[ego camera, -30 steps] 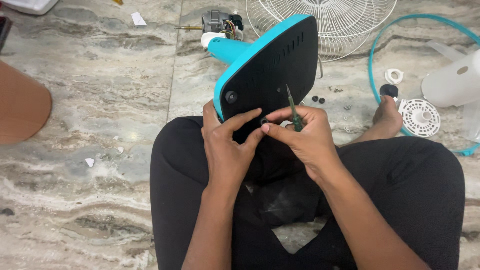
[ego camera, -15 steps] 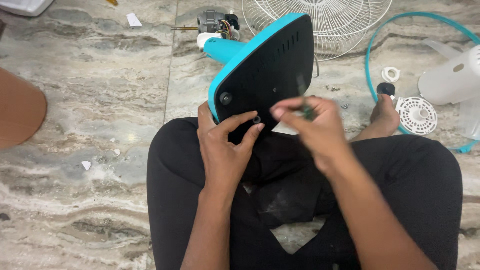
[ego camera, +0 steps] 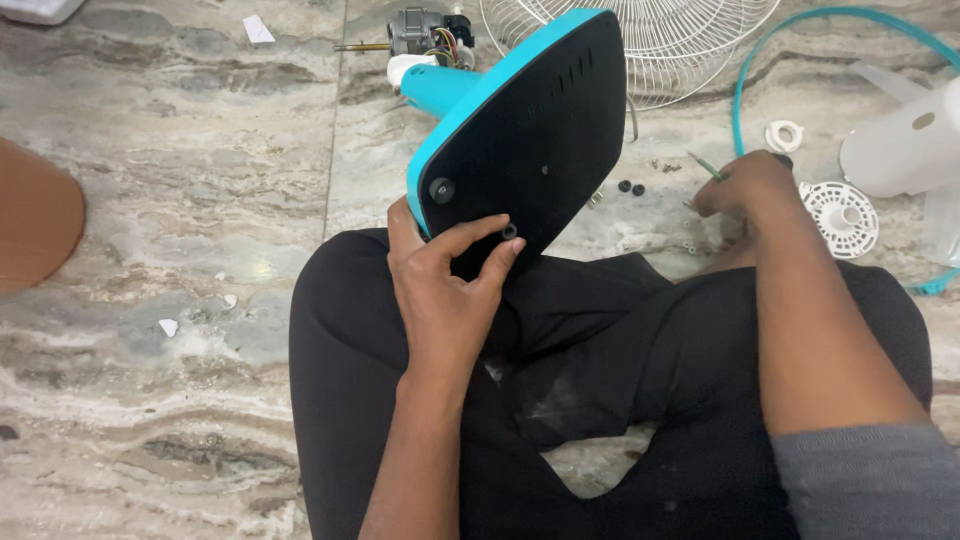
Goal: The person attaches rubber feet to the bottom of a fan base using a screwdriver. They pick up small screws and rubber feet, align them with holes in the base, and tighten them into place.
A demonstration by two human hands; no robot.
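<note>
Fan base held on the lap, other hand out at the floor

Base [ego camera: 530,130] of a fan, teal with a black underside, stands tilted on the seated person's lap, its underside turned up toward them. A small black foot [ego camera: 441,189] sits near its left edge. The left hand [ego camera: 445,290] props the base from below, thumb behind the teal rim, and its fingers are curled in a closed grip, pressing a small black ring [ego camera: 509,231] against the underside.

The right hand [ego camera: 745,185] is well apart, stretched out to the floor [ego camera: 200,150] on the right. Its grip is closed on a thin green screwdriver [ego camera: 706,167], whose tip pokes out to the left. Loose screws [ego camera: 631,187] lie on the marble between base and hand.

Farther out lie a white grille [ego camera: 650,40], a motor [ego camera: 425,35] with coloured wires, a teal ring [ego camera: 745,80] and a white round part [ego camera: 840,213].
</note>
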